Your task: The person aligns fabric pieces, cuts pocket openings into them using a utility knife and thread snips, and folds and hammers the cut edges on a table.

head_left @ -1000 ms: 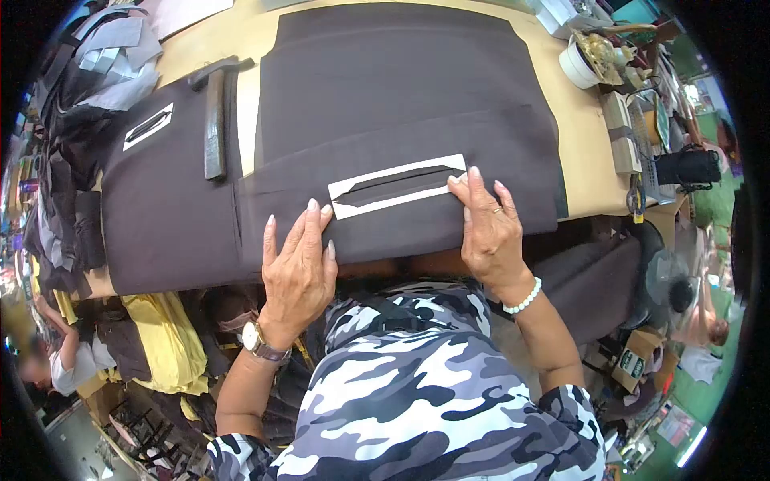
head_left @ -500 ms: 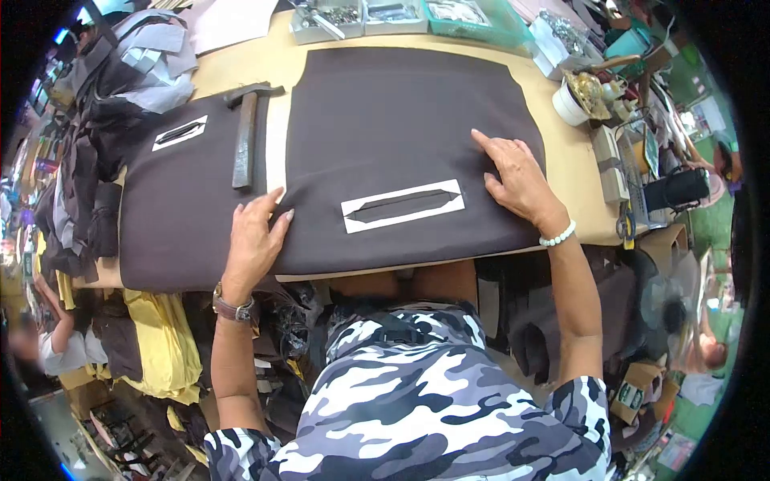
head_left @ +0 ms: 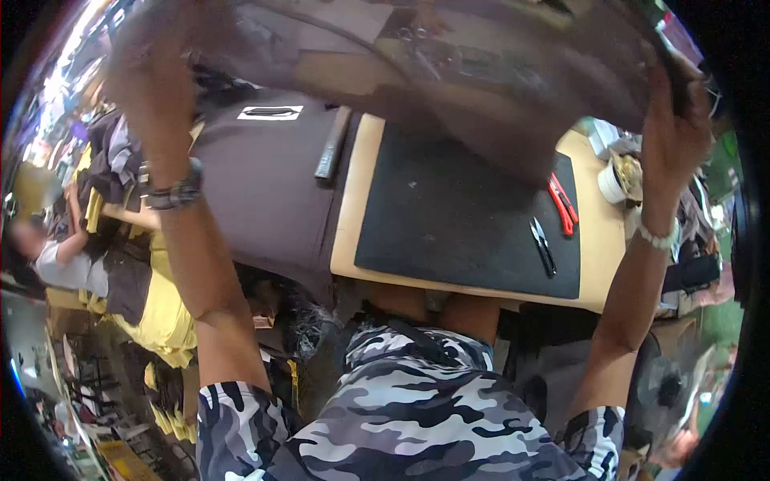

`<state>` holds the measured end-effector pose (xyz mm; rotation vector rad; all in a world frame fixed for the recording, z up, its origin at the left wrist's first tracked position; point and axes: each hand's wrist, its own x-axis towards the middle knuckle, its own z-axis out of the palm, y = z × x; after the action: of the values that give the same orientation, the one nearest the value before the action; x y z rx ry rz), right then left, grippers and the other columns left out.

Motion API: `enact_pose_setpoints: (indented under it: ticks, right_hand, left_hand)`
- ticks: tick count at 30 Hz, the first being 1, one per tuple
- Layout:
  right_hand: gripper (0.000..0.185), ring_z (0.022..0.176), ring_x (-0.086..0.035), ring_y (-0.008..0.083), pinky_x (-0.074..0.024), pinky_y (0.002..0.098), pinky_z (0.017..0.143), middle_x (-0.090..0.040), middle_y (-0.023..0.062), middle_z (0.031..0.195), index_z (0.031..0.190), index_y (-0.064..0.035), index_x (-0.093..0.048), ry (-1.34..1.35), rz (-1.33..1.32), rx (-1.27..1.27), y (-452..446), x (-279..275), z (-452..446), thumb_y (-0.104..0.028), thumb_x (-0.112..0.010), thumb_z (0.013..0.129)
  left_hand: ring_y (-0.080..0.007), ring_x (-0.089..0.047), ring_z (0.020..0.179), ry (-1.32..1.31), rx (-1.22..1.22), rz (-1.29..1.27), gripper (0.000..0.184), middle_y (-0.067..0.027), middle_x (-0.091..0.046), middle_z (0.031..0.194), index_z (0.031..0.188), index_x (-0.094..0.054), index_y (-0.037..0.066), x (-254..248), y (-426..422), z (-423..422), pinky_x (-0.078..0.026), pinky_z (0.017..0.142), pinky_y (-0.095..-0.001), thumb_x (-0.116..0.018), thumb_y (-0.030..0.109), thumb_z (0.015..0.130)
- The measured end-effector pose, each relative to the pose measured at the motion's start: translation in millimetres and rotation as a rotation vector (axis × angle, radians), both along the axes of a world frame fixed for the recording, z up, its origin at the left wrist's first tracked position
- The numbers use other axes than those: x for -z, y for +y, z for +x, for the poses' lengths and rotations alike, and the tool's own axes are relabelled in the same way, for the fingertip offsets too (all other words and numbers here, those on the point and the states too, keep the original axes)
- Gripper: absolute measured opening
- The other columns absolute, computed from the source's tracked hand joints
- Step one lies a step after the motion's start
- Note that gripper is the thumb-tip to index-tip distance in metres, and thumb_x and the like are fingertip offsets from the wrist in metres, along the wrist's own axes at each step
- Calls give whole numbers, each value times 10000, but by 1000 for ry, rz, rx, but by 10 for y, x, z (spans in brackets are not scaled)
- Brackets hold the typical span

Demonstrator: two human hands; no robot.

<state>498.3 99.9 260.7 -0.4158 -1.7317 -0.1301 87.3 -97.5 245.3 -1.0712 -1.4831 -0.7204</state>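
Observation:
A dark brown fabric panel (head_left: pixel 497 120) is lifted across the top of the view, blurred by motion. My left hand (head_left: pixel 152 88) is raised at its left end; the fingers are smeared, but the cloth hangs from there. At the other end my right hand (head_left: pixel 680 132) is closed on the panel's edge. Below the cloth lies a black cutting mat (head_left: pixel 457 220), partly covered by it. On the mat are a red utility knife (head_left: pixel 563 205) and thread snips (head_left: pixel 543 247).
To the left lies a second dark fabric panel (head_left: pixel 265 176) with a white-backed slit patch (head_left: pixel 271 113). A hammer (head_left: pixel 332 148) rests on it, its head hidden. A white tub (head_left: pixel 613 180) stands at the right. Yellow cloth (head_left: pixel 164 309) hangs at left, near another person (head_left: pixel 72 248).
Both hands have risen from the table, lifting the near fabric panel up and away. The cutting mat, utility knife and snips beneath it now show. The view has shifted.

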Motion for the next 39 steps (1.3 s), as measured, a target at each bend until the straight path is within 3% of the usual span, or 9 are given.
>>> enact_pose_setpoints:
  ticks: [5, 11, 19, 25, 28, 31, 32, 33, 39]
  right_hand:
    - [151, 820, -573, 305, -451, 384, 729, -582, 123, 846, 771, -51, -556, -401, -19, -352, -880, 464, -990, -106, -669, 686]
    - [302, 868, -617, 390, -486, 484, 751, -616, 267, 884, 955, 11, -582, -1367, -709, -1163, -2167, 1747, -1635, -121, -591, 684]
    - [227, 692, -521, 418, -408, 450, 623, -505, 233, 703, 885, 35, -376, -688, -927, -2190, -2701, 789, -1981, -51, -544, 759]
    - [297, 793, -594, 221, -474, 341, 710, -596, 172, 886, 1069, 10, -506, -453, -920, -1433, -1817, 1071, -2200, -9, -534, 774]
    - [289, 832, -589, 178, -462, 316, 758, -618, 131, 862, 1079, -11, -521, -608, -1068, -1050, -1267, 1549, -2296, -6, -536, 790]
    - [306, 797, -598, 176, -466, 317, 738, -630, 125, 855, 1071, 3, -529, -659, -1138, -774, -811, 1892, -2414, 2, -552, 766]
    - [404, 968, -610, 359, -463, 375, 846, -617, 264, 988, 1120, 36, -510, -660, -1160, -683, -667, 1972, -2487, -12, -553, 721]
    - [372, 842, -624, 189, -477, 313, 761, -649, 159, 915, 1119, 38, -516, -577, -1039, -584, -531, 2145, -2574, -6, -576, 754]
    - [421, 961, -616, 273, -465, 339, 839, -629, 213, 1033, 1153, 31, -510, -352, -1064, -374, 59, 2342, -3130, -53, -620, 756]
  left_hand:
    - [-222, -635, 848, 157, -352, 28, 165, -133, -657, 979, 985, -652, 39, 63, -1007, -337, -473, 760, -334, -603, 91, 837]
    - [-215, -609, 916, -909, -260, -455, 217, -133, -656, 975, 1015, -650, -18, 1084, -2823, -296, -450, 826, -303, -517, -7, 844]
    - [-151, -559, 1014, -790, -199, 57, 266, -100, -618, 1126, 1088, -633, -21, 197, -3691, -980, -422, 900, -277, -482, 57, 883]
    - [-134, -511, 1127, -1063, 188, -131, 317, -106, -564, 1240, 1135, -597, -47, 389, -2330, -2023, -392, 964, -263, -446, 114, 907]
    - [-67, -541, 698, -1011, 61, -248, 296, -2, -641, 868, 1092, -648, 26, 1055, -1404, -2058, -447, 655, -209, -542, 135, 838]
    - [-129, -606, 837, -1302, 3, -255, 450, -84, -667, 972, 1183, -579, -14, 1466, -676, -1987, -468, 759, -248, -622, 178, 779]
    - [-165, -605, 926, -1307, 70, -238, 525, -129, -647, 1044, 1215, -536, -39, 1686, -483, -2120, -459, 817, -264, -641, 203, 761]
    - [-201, -603, 1014, -1311, 138, -222, 605, -174, -628, 1116, 1247, -494, -64, 1857, -299, -2246, -451, 875, -279, -660, 227, 743]
    - [-348, -499, 1175, -1043, -47, -357, 798, -282, -495, 1256, 1356, -335, -51, 2198, 551, -2589, -388, 993, -369, -679, 315, 735]
